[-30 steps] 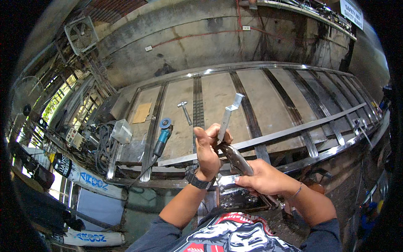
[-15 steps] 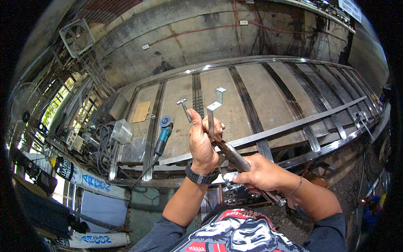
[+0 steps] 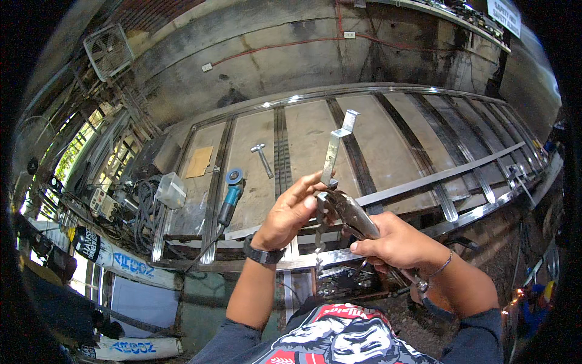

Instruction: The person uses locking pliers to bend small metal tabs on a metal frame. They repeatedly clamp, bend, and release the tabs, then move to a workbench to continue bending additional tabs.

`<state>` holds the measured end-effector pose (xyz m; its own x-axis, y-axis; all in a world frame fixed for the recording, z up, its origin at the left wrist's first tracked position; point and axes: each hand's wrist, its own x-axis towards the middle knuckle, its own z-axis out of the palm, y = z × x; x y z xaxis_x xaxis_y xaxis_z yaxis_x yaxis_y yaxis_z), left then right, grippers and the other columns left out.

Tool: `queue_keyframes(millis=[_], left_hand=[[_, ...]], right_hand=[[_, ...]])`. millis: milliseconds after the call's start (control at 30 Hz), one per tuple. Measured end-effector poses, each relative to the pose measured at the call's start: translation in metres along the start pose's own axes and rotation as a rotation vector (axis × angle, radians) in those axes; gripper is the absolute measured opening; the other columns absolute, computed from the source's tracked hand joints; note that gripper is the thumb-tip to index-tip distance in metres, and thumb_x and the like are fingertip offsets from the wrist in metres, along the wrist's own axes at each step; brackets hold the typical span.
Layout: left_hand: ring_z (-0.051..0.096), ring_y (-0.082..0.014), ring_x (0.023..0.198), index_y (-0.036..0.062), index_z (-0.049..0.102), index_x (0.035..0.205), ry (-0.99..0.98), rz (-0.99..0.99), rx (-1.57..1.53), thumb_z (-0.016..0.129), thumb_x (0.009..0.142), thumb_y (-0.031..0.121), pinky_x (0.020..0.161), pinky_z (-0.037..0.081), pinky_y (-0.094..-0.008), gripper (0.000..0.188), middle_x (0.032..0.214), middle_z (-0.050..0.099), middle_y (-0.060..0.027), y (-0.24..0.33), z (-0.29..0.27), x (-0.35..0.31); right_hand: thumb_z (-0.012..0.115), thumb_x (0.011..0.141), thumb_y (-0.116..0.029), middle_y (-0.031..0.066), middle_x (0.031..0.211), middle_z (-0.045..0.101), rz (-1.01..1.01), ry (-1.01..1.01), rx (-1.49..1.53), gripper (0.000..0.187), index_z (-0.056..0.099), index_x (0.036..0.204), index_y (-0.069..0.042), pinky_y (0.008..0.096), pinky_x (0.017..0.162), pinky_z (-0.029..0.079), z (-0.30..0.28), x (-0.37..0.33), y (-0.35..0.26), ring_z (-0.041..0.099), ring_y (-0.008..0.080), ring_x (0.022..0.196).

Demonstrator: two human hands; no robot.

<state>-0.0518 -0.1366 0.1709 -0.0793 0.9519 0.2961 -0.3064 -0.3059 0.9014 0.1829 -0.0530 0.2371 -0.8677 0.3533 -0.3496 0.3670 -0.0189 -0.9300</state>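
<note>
My right hand (image 3: 397,241) is wrapped round the handles of metal locking pliers (image 3: 354,217). Their jaws meet a flat metal strip (image 3: 331,161) bent in steps, which stands up from them and also runs down below. My left hand (image 3: 290,213), with a black watch at the wrist, has its fingers and thumb closed at the strip beside the jaws; some fingertips are hidden behind the metal. Beyond my hands, a hammer (image 3: 263,160) lies on the worktop. Nearby lies a teal angle grinder (image 3: 232,197) with a blue-grey disc.
A large frame of steel bars (image 3: 357,148) spans the worktop, with a long flat bar (image 3: 436,176) across it. At left are a clear plastic box (image 3: 171,190), a brown paper piece (image 3: 199,162), coiled cables (image 3: 144,209) and white gas cylinders (image 3: 124,262). A concrete wall (image 3: 273,60) rises behind.
The strip and pliers have turned and shifted right, so the strip's bent top points farther up and right. My left hand has rolled over, its thumb dropping from upright to beside the jaws.
</note>
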Motion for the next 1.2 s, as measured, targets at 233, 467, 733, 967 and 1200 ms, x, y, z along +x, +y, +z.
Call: queue_keyframes(millis=[233,467,733,967,1200], left_hand=[[0.067,-0.0138,0.076,-0.0085,0.050,0.145,-0.064,-0.078,0.014,0.065,0.103,0.029,0.067,0.057,-0.0301,0.058,0.103,0.069,-0.0070,-0.001,0.002,0.000],[0.064,-0.0133,0.060,-0.0087,0.063,0.125,0.016,0.045,0.014,0.069,0.100,0.036,0.053,0.053,-0.0279,0.051,0.080,0.069,-0.0073,-0.008,0.014,-0.008],[0.064,-0.0132,0.057,-0.0086,0.067,0.120,0.030,0.056,0.056,0.071,0.099,0.034,0.047,0.052,-0.0271,0.048,0.078,0.070,-0.0082,-0.015,0.016,-0.016],[0.064,-0.0123,0.059,-0.0089,0.067,0.120,0.022,0.027,0.052,0.071,0.099,0.030,0.049,0.053,-0.0264,0.045,0.089,0.071,-0.0093,-0.018,0.016,-0.017],[0.061,-0.0088,0.060,-0.0054,0.061,0.131,0.077,-0.043,-0.041,0.064,0.103,0.031,0.050,0.048,-0.0241,0.046,0.086,0.070,-0.0057,-0.010,0.027,-0.016]], right_hand=[[0.065,0.091,-0.010,0.0122,0.081,0.067,-0.058,0.051,-0.278,0.028,0.063,0.114,0.006,0.0389,0.075,0.053,0.000,-0.009,-0.006,0.064,0.0205,0.078],[0.065,0.089,-0.011,0.0243,0.085,0.069,-0.163,0.089,-0.447,0.028,0.063,0.110,0.007,0.0433,0.078,0.053,0.000,-0.005,0.008,0.068,0.0307,0.079],[0.063,0.087,-0.007,0.0205,0.085,0.067,-0.144,0.060,-0.449,0.028,0.062,0.111,0.007,0.0423,0.078,0.053,0.001,-0.008,0.013,0.066,0.0306,0.083],[0.060,0.083,-0.007,0.0319,0.092,0.069,-0.111,0.084,-0.509,0.033,0.061,0.111,0.010,0.0487,0.084,0.054,0.000,-0.010,0.012,0.071,0.0447,0.092],[0.065,0.088,-0.012,0.0216,0.085,0.069,-0.048,-0.053,-0.297,0.030,0.062,0.112,0.007,0.0420,0.077,0.054,-0.008,-0.014,-0.003,0.069,0.0301,0.080]])
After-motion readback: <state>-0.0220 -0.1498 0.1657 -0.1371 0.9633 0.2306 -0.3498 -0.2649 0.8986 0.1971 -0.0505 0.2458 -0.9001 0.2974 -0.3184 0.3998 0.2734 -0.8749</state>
